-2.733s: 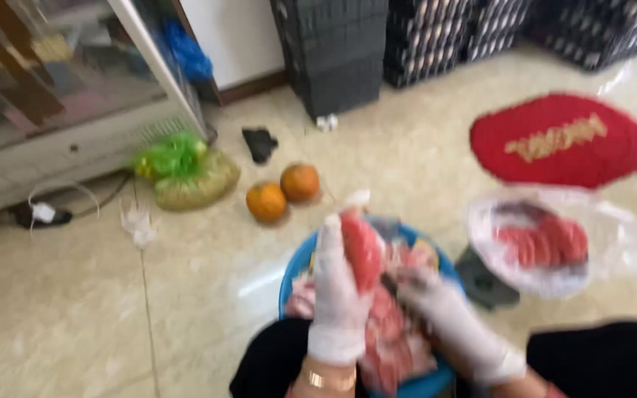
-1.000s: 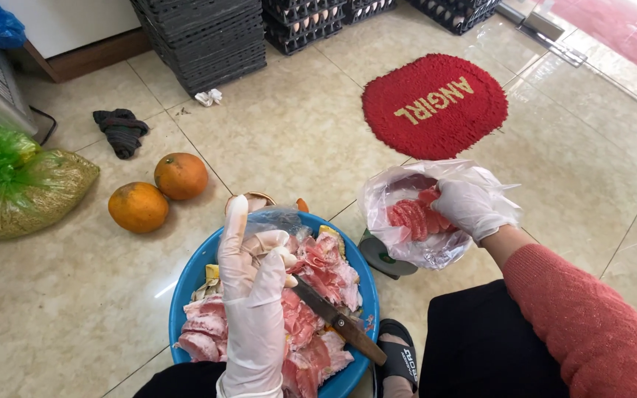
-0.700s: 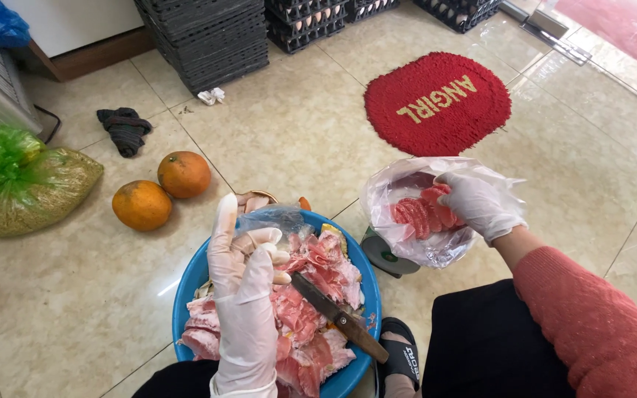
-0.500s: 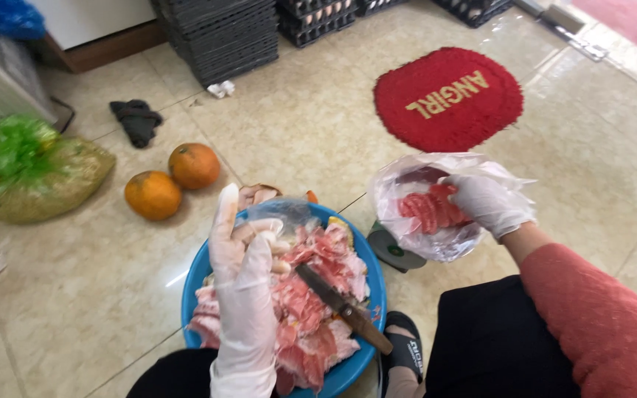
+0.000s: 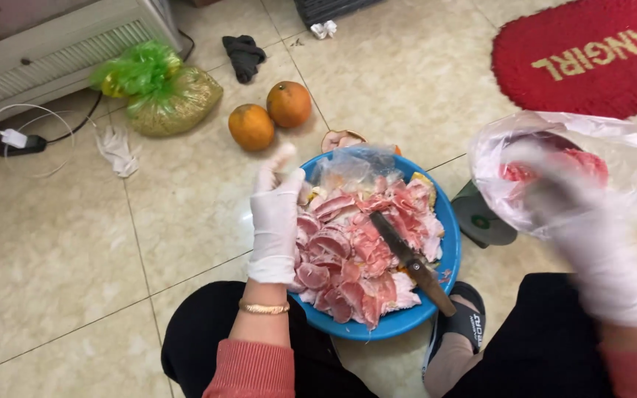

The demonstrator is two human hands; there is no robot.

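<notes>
A blue basin (image 5: 447, 243) on the floor holds a pile of sliced raw meat (image 5: 355, 250), with a knife (image 5: 411, 262) lying across it. My left hand (image 5: 276, 217), in a white glove, hovers flat at the basin's left rim, fingers apart, holding nothing. My right hand (image 5: 587, 228), also gloved and blurred, is at a clear plastic bag (image 5: 628, 158) on the right that contains red meat slices; whether it grips anything is unclear.
Two oranges (image 5: 270, 114) lie on the tile floor behind the basin. A green and yellow bag (image 5: 167, 85) sits at the back left near a white plug and cable (image 5: 16, 136). A red mat (image 5: 584, 55) lies far right. My knees flank the basin.
The view has tilted and shifted left. My left hand has dropped lower beside the basin. My right hand has come nearer, still at the plastic bag of meat.
</notes>
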